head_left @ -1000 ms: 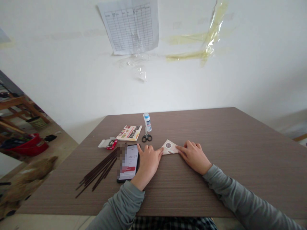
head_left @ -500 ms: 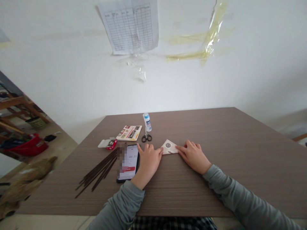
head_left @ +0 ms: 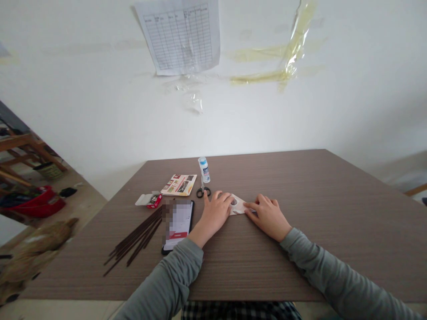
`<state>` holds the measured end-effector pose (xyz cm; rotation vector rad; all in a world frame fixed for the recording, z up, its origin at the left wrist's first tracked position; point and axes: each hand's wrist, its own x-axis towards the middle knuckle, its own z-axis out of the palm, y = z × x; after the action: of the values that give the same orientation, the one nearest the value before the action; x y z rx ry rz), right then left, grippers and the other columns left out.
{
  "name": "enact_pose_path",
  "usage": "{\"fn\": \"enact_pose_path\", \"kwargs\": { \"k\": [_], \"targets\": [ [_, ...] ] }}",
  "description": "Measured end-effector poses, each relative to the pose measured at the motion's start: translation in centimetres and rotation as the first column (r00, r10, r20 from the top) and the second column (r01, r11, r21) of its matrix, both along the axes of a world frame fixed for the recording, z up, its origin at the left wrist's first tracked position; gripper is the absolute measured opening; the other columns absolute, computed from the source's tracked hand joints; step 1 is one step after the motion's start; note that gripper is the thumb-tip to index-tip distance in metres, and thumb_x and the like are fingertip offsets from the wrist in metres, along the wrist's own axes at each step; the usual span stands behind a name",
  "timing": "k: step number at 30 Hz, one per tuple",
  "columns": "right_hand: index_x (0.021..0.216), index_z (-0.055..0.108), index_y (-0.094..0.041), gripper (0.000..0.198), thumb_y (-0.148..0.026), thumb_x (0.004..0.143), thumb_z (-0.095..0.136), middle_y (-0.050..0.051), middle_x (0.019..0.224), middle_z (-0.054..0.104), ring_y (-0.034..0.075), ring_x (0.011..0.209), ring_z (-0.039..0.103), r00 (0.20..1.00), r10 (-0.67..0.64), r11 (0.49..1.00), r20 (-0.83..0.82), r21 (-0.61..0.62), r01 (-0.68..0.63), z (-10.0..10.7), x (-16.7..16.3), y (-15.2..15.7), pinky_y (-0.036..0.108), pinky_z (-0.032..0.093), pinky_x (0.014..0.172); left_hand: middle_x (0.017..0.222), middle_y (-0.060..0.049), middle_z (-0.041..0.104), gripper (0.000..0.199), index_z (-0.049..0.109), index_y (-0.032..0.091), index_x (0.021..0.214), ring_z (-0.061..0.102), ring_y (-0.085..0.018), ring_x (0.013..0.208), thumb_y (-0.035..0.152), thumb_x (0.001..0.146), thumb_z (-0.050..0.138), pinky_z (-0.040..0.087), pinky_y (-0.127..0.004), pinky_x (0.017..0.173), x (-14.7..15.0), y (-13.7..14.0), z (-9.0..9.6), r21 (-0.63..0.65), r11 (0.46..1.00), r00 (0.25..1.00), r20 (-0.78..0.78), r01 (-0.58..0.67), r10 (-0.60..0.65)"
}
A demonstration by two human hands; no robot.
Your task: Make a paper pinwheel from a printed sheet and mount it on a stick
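A small piece of folded paper, whitish and roughly triangular with a dark round mark, lies on the table in front of me. My left hand covers its left side, with bent fingers pressing on it and partly hiding the mark. At the paper's right corner, my right hand holds it between thumb and forefinger. Just beyond my left hand lie the scissors, black handles towards me. A glue stick with a blue cap is right behind them.
Left of my left hand lies a phone, beside a bundle of thin dark brown sticks. Farther back are an opened small red box and a printed booklet. The wall rises behind the table.
My left hand has shifted right and slightly away from me, from the paper's left corner onto its left part. My right hand stays at the right corner.
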<state>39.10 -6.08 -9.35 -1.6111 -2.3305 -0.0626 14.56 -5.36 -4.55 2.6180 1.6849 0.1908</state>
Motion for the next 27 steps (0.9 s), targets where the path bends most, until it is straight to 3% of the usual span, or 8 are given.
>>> {"fn": "enact_pose_path", "kwargs": {
  "k": [5, 13, 20, 27],
  "targets": [
    [0.150, 0.101, -0.038, 0.034, -0.034, 0.125, 0.079, 0.016, 0.128, 0.088, 0.035, 0.121, 0.082, 1.000, -0.021, 1.000, 0.006, -0.009, 0.021, 0.25, -0.20, -0.19, 0.043, 0.055, 0.103, 0.185, -0.008, 0.082, 0.063, 0.085, 0.039, 0.173, 0.062, -0.043, 0.181, 0.009, 0.124, 0.057, 0.035, -0.099, 0.153, -0.23, 0.31, -0.25, -0.078, 0.995, 0.998, 0.012, 0.056, -0.055],
    [0.151, 0.101, -0.036, 0.038, -0.036, 0.127, 0.072, 0.017, 0.129, 0.087, 0.036, 0.122, 0.081, 1.000, 0.001, 1.000, -0.025, -0.030, -0.002, 0.46, 0.05, -0.15, 0.044, 0.054, 0.101, 0.193, -0.006, 0.076, 0.062, 0.086, 0.038, 0.172, 0.058, -0.045, 0.185, 0.011, 0.125, 0.056, 0.030, -0.103, 0.153, 0.14, 0.30, 0.32, -0.107, 0.994, 1.000, 0.007, 0.031, -0.031],
    [0.150, 0.101, -0.037, 0.041, -0.035, 0.127, 0.068, 0.016, 0.126, 0.087, 0.035, 0.121, 0.081, 1.000, 0.001, 1.000, -0.031, -0.021, -0.001, 0.16, 0.01, 0.18, 0.044, 0.054, 0.100, 0.194, -0.008, 0.074, 0.059, 0.085, 0.040, 0.175, 0.058, -0.046, 0.185, 0.016, 0.129, 0.058, 0.030, -0.101, 0.153, 0.00, -0.32, -0.08, -0.073, 0.997, 1.000, 0.016, -0.021, 0.022],
    [0.152, 0.101, -0.038, 0.041, -0.033, 0.128, 0.068, 0.016, 0.127, 0.088, 0.035, 0.119, 0.082, 1.000, 0.001, 1.000, -0.010, -0.012, -0.001, -0.13, -0.26, 0.08, 0.045, 0.056, 0.102, 0.187, -0.004, 0.081, 0.054, 0.089, 0.050, 0.168, 0.064, -0.045, 0.179, 0.020, 0.128, 0.067, 0.036, -0.100, 0.151, -0.35, -0.48, -0.63, -0.012, 0.999, 0.999, 0.030, -0.039, 0.040]
  ]
}}
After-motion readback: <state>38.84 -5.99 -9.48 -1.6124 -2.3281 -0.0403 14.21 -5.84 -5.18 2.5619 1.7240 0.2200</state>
